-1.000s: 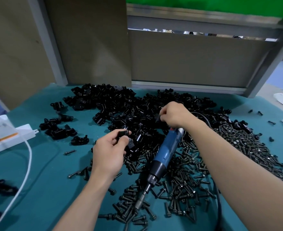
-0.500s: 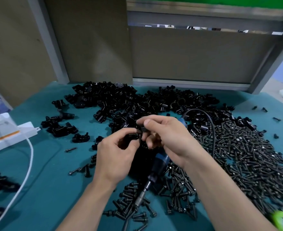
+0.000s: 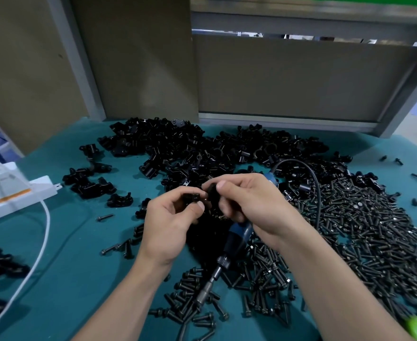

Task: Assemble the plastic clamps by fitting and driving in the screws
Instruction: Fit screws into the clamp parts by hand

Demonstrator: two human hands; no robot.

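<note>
The right hand came back from the pile to the left hand.
Each grip pinched a clamp half above the bench; driver lay idle, screws not yet fitted.

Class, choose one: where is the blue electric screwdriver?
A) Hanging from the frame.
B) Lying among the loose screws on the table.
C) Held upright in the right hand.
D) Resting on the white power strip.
B: the blue screwdriver lies among the screws on the table, while the left hand and right hand pinch clamp parts.
</note>
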